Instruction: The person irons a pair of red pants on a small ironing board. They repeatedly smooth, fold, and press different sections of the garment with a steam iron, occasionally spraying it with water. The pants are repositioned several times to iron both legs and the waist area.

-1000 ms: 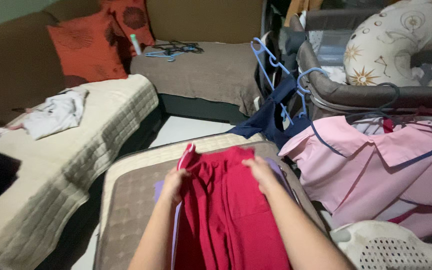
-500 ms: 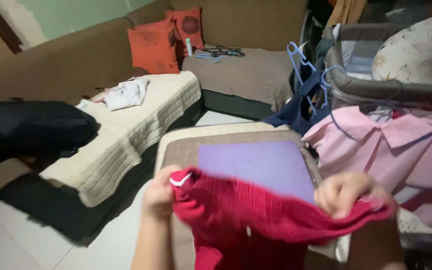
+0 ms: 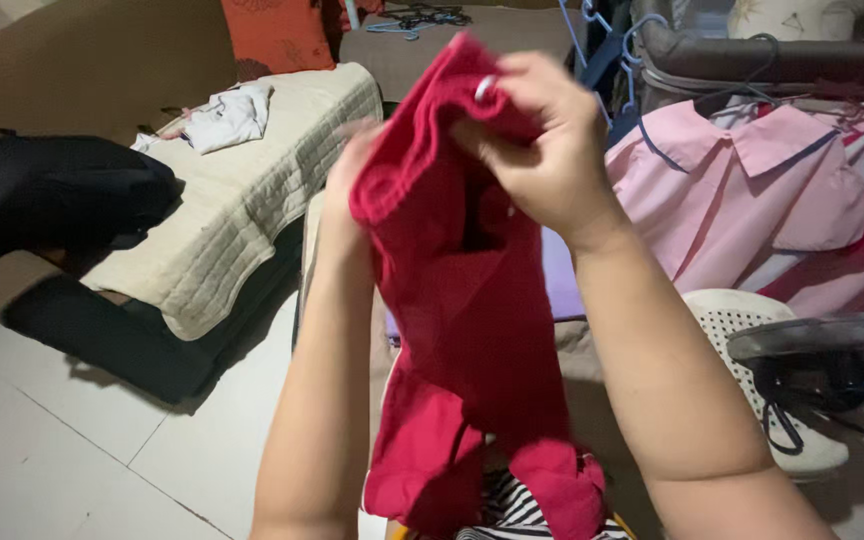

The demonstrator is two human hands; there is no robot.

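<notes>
— What am I holding?
— My right hand (image 3: 542,160) pinches the top of the red garment (image 3: 462,300); my left hand (image 3: 352,190) grips its other edge, half hidden.
— Where is it?
— Up in the air, over the purple board (image 3: 562,280).
— Heavy?
— I think it's soft, light and floppy. Hold the top edge.

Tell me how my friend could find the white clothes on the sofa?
Look to the beige quilted sofa cover on the left. Near its back edge lies a small crumpled white heap. It is the only white thing there; the pile beside it is black and much bigger.
</notes>
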